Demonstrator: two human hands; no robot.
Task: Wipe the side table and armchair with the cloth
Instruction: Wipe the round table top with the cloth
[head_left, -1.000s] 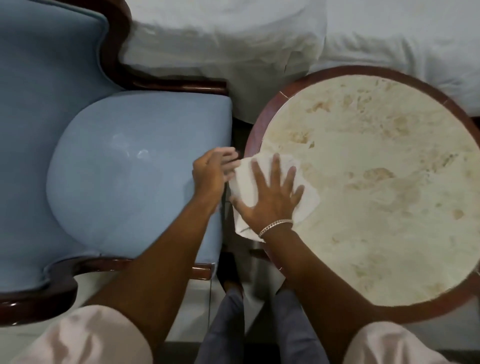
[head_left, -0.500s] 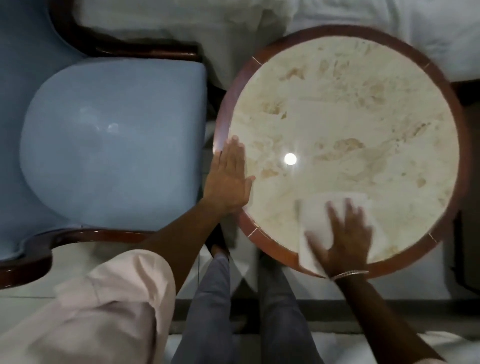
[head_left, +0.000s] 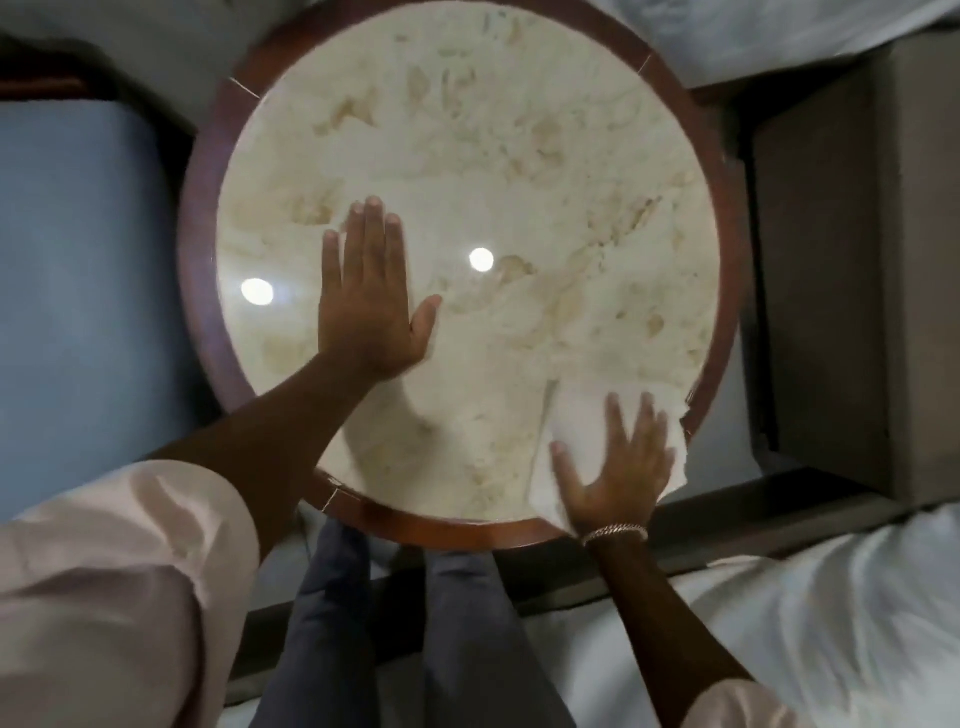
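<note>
The round side table (head_left: 519, 156) has a cream marble top and a dark red wooden rim. My right hand (head_left: 618, 462) lies flat with spread fingers on the white cloth (head_left: 576, 410), pressing it onto the table's near right part by the rim. My left hand (head_left: 369, 296) rests palm down on the marble left of centre, fingers together, holding nothing. The blue armchair seat (head_left: 78, 291) shows at the left edge, beside the table.
White bedding (head_left: 810, 613) lies at the lower right and along the top. A brown cabinet (head_left: 841, 270) stands right of the table. My legs in grey trousers (head_left: 395, 634) are just below the table's near rim.
My right hand slid the cloth from the table's left edge along the near rim to the right. My left hand moved from the armchair onto the marble. The view shifted right.
</note>
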